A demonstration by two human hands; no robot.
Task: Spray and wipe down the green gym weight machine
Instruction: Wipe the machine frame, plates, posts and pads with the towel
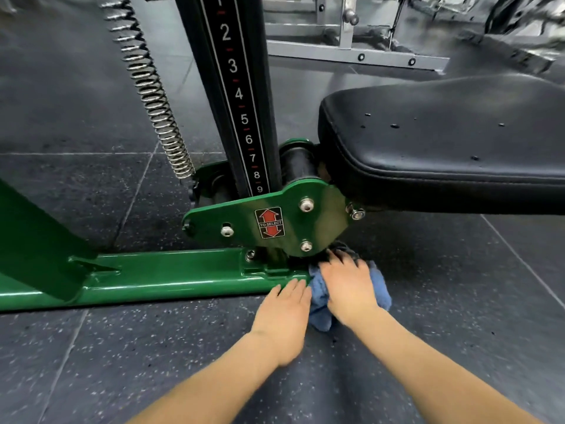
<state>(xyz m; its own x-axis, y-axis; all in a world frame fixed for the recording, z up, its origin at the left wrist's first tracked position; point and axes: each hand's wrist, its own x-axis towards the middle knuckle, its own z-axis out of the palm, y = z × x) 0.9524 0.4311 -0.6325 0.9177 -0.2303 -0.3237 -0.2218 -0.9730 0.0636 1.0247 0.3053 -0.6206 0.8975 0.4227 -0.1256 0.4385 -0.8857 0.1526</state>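
The dark speckled rubber-tile gym floor (153,347) runs under everything here, and another grey steel frame (351,53) stands well off at twelve o'clock. On that floor sits the glossy green steel weight machine (171,276), its low base rail lying with its long axis from nine o'clock to three o'clock and ending about mid-frame. A black numbered upright post (241,96) rises from it, with a coiled steel spring (153,96) slanting at its eleven o'clock side and a black padded vinyl seat (452,142) reaching out toward two o'clock. Below the seat a green pivot plate with a red arrow sticker (270,223) overhangs the rail's end. The crumpled blue terry cloth (321,304) lies on the floor right against that rail end, just beneath the plate. The right hand (348,286) presses on it, fingers spread flat and pointing to twelve o'clock, its grip spread rather than pinching. The left hand (284,313) lies open just beside it at nine o'clock, fingertips touching the rail's near edge. The unwiped rail stretches off toward nine o'clock from the cloth, so I'd judge the right hand sweeps that way. No spray bottle is in sight.
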